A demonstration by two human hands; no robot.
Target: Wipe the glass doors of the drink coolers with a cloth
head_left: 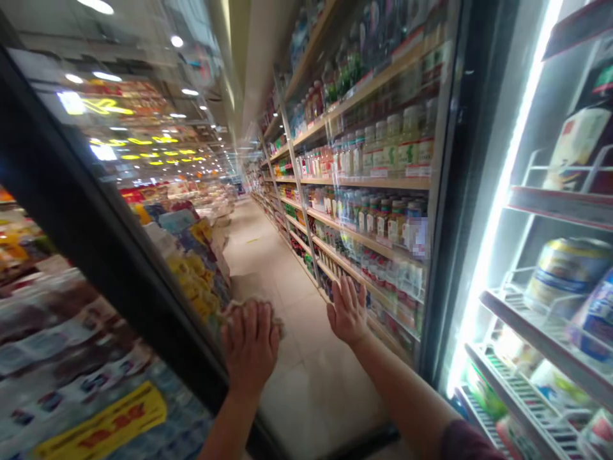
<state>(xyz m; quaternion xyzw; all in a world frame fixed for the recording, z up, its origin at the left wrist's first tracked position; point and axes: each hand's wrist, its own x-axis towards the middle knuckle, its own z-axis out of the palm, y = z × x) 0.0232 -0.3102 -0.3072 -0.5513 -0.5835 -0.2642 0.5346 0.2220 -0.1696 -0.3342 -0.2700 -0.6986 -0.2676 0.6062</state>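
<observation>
A glass cooler door with a black frame stands swung open in front of me. My left hand lies on the lower part of its pane, palm toward the glass, pressing a pale cloth. Only the blurred edges of that cloth show around the fingers. To its right, my right hand rests against or very close to the same pane. Its fingers are stretched out, and nothing shows in it.
On the right, the lit cooler has wire shelves with a large can and packages. Through the glass appear shelves of bottles, an aisle floor and stacked packaged goods. A yellow price sign is at lower left.
</observation>
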